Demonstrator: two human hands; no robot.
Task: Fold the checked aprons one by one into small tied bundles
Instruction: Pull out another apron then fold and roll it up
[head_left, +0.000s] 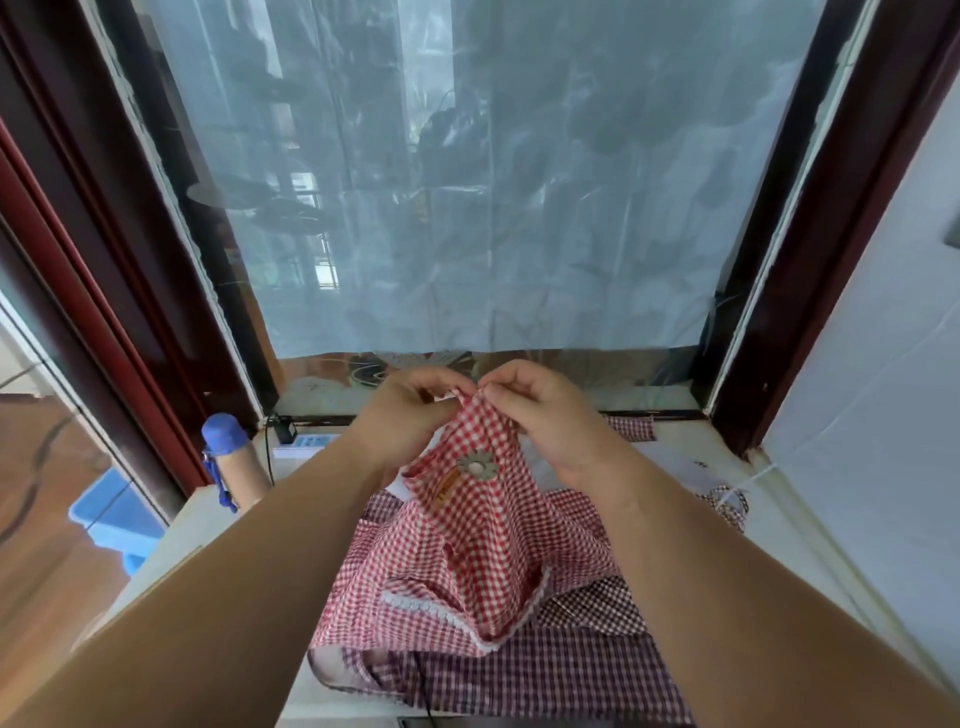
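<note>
A red-and-white checked apron (483, 525) with a flower-shaped patch and white lace trim is lifted off the sill by its top edge and hangs in a peak. My left hand (410, 410) pinches that top edge from the left. My right hand (540, 415) pinches it from the right, fingertips almost meeting the left's. Under it lies a darker maroon checked apron (524, 675), spread flat toward me. More checked cloth (631, 427) shows at the back right by the window frame.
A pale window sill (670, 462) carries everything, with a glass pane covered by a blue sheet behind. A blue-capped bottle (228, 457) stands at the sill's left end beside a white power strip (306, 442). A blue bin (114, 519) sits on the floor at left.
</note>
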